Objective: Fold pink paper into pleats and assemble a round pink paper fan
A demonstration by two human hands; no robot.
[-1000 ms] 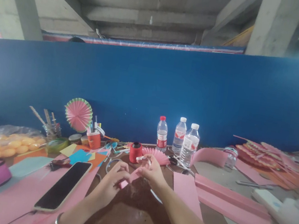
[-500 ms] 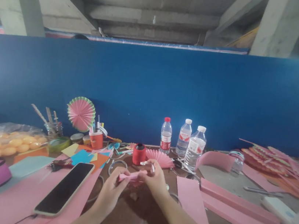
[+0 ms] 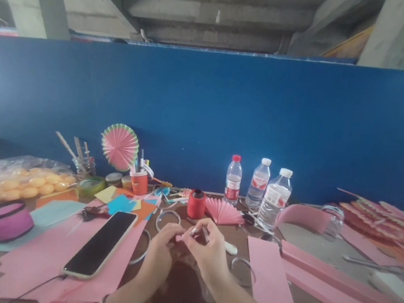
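Note:
My left hand (image 3: 161, 252) pinches a small piece of pink paper (image 3: 179, 237) near the middle of the brown table. Close against it, my right hand (image 3: 210, 253) has its thumb and fingers together at the same paper, with a small white bit (image 3: 194, 230) between the fingertips. The hands hide most of the paper. Just beyond them stands a red spool-like object (image 3: 196, 204), and a pleated pink paper fan (image 3: 222, 211) lies to its right. A white-handled tool (image 3: 230, 248) shows beside my right hand.
A phone (image 3: 102, 244) lies on pink sheets (image 3: 36, 258) at left, near a magenta ring (image 3: 8, 220) and a bag of orange balls (image 3: 28, 184). Behind stand a red cup (image 3: 139, 183) and bottles (image 3: 233, 181). Pink strips (image 3: 341, 286) lie at right.
The view has shifted so the table things sit further right and slightly higher. My hands have drawn closer together, and less of the pink paper shows. The white-handled tool has come into sight.

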